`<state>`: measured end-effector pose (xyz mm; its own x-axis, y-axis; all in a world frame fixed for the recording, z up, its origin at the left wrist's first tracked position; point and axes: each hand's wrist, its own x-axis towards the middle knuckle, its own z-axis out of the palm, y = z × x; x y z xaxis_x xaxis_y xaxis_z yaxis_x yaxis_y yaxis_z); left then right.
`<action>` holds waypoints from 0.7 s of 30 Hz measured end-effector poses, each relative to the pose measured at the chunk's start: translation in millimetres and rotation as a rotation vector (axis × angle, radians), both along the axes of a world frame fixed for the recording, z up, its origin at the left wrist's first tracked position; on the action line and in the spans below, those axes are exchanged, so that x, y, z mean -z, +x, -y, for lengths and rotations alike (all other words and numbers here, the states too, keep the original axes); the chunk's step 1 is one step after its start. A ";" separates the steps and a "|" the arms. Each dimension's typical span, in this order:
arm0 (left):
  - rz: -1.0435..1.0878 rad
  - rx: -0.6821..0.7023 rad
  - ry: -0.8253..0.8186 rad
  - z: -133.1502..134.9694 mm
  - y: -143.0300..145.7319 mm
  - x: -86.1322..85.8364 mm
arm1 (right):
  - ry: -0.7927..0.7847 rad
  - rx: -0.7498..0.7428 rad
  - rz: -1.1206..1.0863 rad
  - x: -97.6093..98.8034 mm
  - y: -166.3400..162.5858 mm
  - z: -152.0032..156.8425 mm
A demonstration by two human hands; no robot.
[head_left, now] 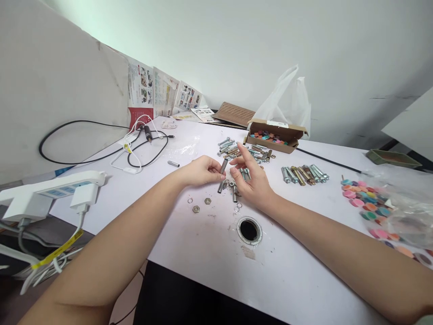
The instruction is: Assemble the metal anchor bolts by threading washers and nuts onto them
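My left hand [207, 170] pinches a grey metal sleeve [223, 165], holding it tilted above the white table. Beside it, my right hand [249, 178] has its fingers apart and holds nothing that I can see. Below the hands lie more metal sleeves [234, 194] with small nuts and washers, partly covered by my right hand. Two hex nuts [207, 201] and a thin ring [190, 200] rest nearer to me. Behind the hands spreads a pile of bolts and sleeves [227, 146]. A single sleeve [173, 164] lies off to the left.
A row of expansion bolts [304, 174] lies to the right, near colourful caps [367, 198] and a clear plastic bag [409, 221]. A cardboard box [275, 137] of caps stands behind. Left are cables, a screwdriver-like tool [148, 133] and a power strip [57, 192]. A round hole [249, 230] opens in the table.
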<state>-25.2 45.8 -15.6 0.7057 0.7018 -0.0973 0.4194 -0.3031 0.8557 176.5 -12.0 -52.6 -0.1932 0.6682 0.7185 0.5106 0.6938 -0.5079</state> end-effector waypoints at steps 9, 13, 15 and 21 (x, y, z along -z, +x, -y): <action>-0.173 0.007 0.146 -8.6 -10.3 2.1 | -0.193 0.178 0.334 8.0 3.9 -6.5; -0.254 -0.010 0.164 -7.1 -8.8 0.6 | -0.264 0.219 0.464 8.3 2.4 -4.6; -0.285 -0.018 0.183 -6.0 -7.8 -0.5 | -0.282 0.228 0.488 7.0 1.4 -3.4; -0.309 -0.029 0.173 -3.8 -7.7 -3.1 | -0.327 0.302 0.433 1.8 -1.6 -1.2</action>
